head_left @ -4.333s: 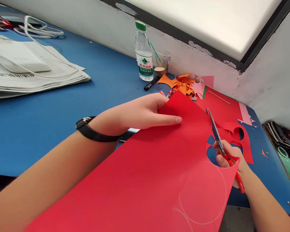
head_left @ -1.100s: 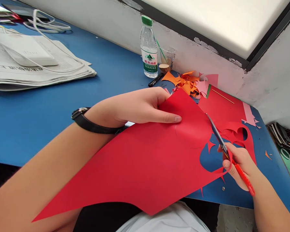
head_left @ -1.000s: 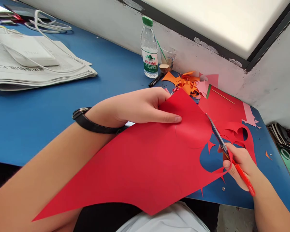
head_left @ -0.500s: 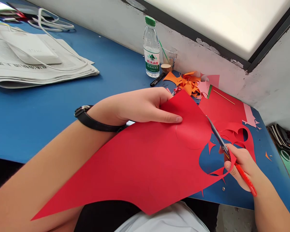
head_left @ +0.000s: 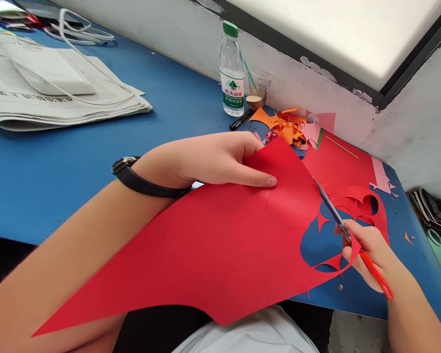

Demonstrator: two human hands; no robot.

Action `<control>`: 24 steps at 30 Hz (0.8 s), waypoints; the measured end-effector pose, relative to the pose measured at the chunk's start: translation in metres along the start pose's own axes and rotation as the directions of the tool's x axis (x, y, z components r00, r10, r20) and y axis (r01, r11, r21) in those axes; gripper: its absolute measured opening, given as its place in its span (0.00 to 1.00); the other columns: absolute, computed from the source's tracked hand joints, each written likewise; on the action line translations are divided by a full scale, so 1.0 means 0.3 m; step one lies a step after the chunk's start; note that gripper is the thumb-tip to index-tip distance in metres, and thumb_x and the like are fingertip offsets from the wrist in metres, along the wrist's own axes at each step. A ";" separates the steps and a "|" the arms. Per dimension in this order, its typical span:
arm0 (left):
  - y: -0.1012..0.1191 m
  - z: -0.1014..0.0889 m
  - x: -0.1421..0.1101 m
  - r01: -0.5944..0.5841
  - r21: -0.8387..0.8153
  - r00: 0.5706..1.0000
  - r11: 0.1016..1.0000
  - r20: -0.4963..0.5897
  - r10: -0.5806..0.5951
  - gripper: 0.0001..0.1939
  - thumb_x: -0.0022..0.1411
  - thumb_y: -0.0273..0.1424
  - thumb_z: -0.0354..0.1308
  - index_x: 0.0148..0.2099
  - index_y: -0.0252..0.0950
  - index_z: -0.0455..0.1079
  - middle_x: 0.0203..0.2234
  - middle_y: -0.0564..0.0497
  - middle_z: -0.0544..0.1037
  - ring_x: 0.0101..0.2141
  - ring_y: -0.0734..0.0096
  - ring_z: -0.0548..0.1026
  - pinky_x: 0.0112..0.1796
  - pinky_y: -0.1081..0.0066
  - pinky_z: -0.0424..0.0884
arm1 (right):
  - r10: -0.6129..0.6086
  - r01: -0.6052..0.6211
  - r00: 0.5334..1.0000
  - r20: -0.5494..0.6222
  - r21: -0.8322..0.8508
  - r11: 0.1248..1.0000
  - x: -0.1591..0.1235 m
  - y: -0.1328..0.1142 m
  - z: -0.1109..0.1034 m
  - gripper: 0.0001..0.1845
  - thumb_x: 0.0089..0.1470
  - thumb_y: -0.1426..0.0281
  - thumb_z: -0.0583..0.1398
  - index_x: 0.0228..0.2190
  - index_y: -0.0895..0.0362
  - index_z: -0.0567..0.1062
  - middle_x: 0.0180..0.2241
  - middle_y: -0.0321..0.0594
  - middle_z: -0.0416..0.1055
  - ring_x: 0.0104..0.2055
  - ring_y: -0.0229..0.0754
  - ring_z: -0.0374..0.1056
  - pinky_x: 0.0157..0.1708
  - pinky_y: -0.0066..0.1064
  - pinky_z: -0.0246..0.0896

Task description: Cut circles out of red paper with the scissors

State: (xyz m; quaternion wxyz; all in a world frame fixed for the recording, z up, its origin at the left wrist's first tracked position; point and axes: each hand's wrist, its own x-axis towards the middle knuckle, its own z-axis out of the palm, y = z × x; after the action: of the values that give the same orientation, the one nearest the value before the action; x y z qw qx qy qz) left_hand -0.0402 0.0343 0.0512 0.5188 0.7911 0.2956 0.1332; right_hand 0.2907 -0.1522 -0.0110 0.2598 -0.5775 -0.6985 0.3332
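Note:
A large sheet of red paper [head_left: 206, 245] spreads across the middle of the view, with a rounded cut-out at its right side and a faint curved line drawn on it. My left hand [head_left: 228, 159] pinches its upper edge, thumb on top and the other fingers hidden beneath. In my right hand [head_left: 367, 245] is a pair of scissors [head_left: 332, 211] with red handles. The blades look nearly closed, and their tips are at the sheet's right edge. A narrow red strip, still joined to the sheet, curls over by my right fingers.
A water bottle [head_left: 232, 73], a black marker [head_left: 241, 119] and orange paper scraps [head_left: 288, 128] lie along the wall side of the blue table [head_left: 77, 186]. More red paper [head_left: 347, 162] with cut holes is at right. Folded newspaper [head_left: 113, 105] carries a white box [head_left: 55, 73] at left.
The scissors and both hands stay almost in place. The red sheet has shifted slightly, its lower left corner reaching further left. The view has moved a little.

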 end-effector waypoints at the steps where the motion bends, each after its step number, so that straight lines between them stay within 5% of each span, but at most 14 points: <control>1: 0.000 0.000 0.000 0.001 0.003 1.000 1.000 0.002 -0.001 0.16 0.56 0.42 0.75 0.26 0.36 0.79 0.22 0.47 0.80 0.21 0.64 0.77 0.19 0.73 0.72 | -0.006 0.006 1.000 0.002 -0.001 1.000 0.000 0.001 0.000 0.21 0.73 0.47 0.61 0.45 0.52 0.77 0.28 0.31 0.57 0.26 0.41 0.47 0.24 0.34 0.48; 15: 0.004 0.004 -0.006 0.001 0.029 1.000 1.000 -0.019 0.000 0.20 0.56 0.44 0.75 0.22 0.36 0.75 0.19 0.48 0.76 0.19 0.67 0.73 0.17 0.72 0.67 | -0.013 0.013 0.999 0.051 0.001 1.000 0.001 0.012 -0.016 0.21 0.74 0.48 0.59 0.42 0.52 0.74 0.29 0.30 0.55 0.27 0.40 0.45 0.27 0.35 0.43; 24: 0.000 0.005 -0.007 -0.007 0.082 0.998 0.997 -0.061 0.012 0.18 0.58 0.45 0.73 0.26 0.36 0.81 0.18 0.50 0.72 0.18 0.68 0.70 0.17 0.70 0.63 | 0.006 -0.006 1.000 0.012 -0.018 1.000 -0.008 0.029 -0.012 0.23 0.73 0.47 0.60 0.42 0.54 0.77 0.30 0.33 0.58 0.28 0.41 0.46 0.28 0.37 0.43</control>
State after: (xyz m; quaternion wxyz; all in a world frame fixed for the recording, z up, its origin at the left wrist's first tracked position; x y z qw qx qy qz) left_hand -0.0410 0.0318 0.0507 0.4761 0.8085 0.3126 0.1478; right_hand 0.2994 -0.1531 -0.0155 0.2494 -0.5799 -0.7011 0.3314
